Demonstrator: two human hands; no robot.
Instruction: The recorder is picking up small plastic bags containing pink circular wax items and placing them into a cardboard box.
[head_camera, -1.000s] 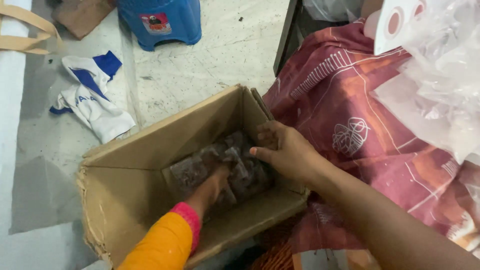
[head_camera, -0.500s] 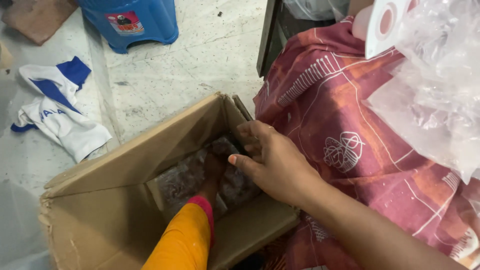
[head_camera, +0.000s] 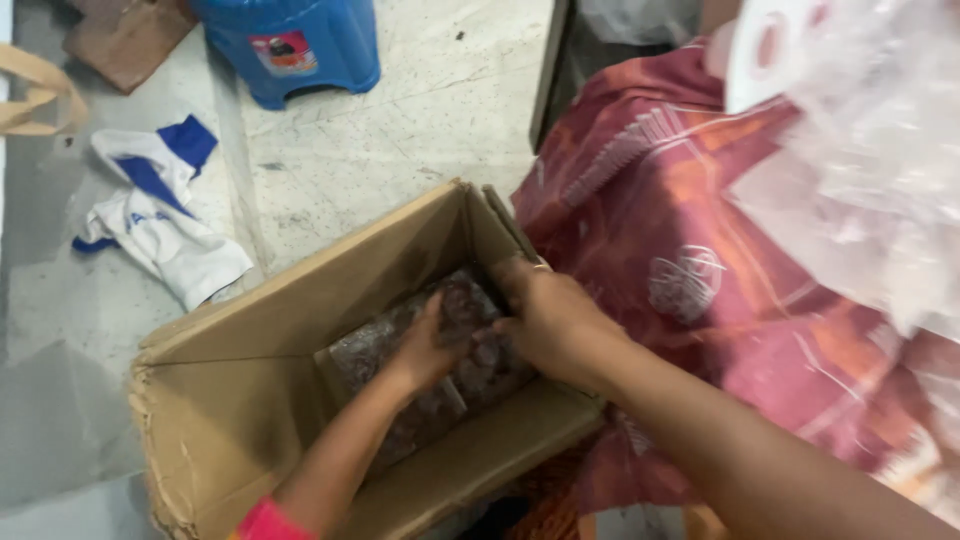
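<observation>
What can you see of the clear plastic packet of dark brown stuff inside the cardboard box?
The clear plastic packet of dark brown lumpy contents lies flat and slightly askew on the floor of the open brown cardboard box, toward its right end. Its wrapping looks glossy and crinkled. The left hand presses down on its middle; the right hand grips its right edge, fingers curled over it. What the contents are cannot be told.

Looking down into an open cardboard box (head_camera: 250, 400) on a pale speckled floor (head_camera: 420, 130). Inside, a clear packet of dark brown pieces (head_camera: 440, 350) — left hand (head_camera: 425, 345) pressed flat on top, right hand (head_camera: 545, 320) curled over its far end. Just right of the box, reddish patterned cloth (head_camera: 680, 260). Beyond — a blue plastic stool (head_camera: 300, 45) and a crumpled white-and-blue rag (head_camera: 160, 220).
</observation>
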